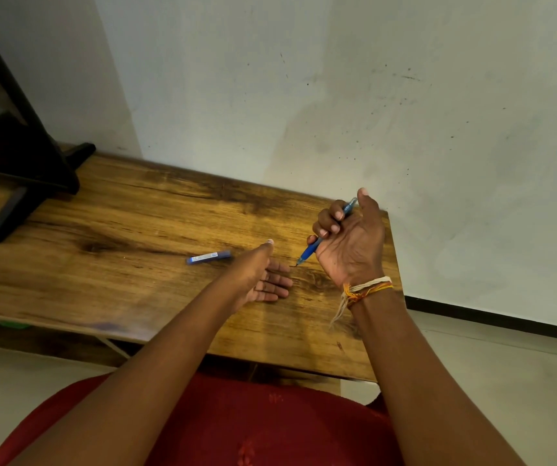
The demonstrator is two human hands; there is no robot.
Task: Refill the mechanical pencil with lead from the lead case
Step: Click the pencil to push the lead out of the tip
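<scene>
Right hand [347,243] grips the blue mechanical pencil [326,232] in a closed fist, fingers curled round the barrel, thumb up beside the cap end; tip points down and left, just above or touching the wood, cannot tell which. Thread bands [366,289] circle that wrist. Left hand [263,280] is empty, fingers straight and relaxed, palm turned partly up, low over the table; whether it rests on the wood is unclear. Hands apart, a small gap between them. Lead case [208,256], a slim blue tube with a pale label, lies flat on the wooden table [119,264] just left of the left thumb tip, not touched. Dark stand foot [4,216] sits well off at the table's far left; pale wall [337,95] behind. Judgement: the step in hand is fetching the case; the pencil's cap looks still on. To do it well, take the case by its sides with thumb and forefinger, near the lid end, and lift it level so leads do not spill when opened. The fist grip on the pencil suits holding only; shifting to a fingertip hold with the cap end upward would free the opening for a lead.
</scene>
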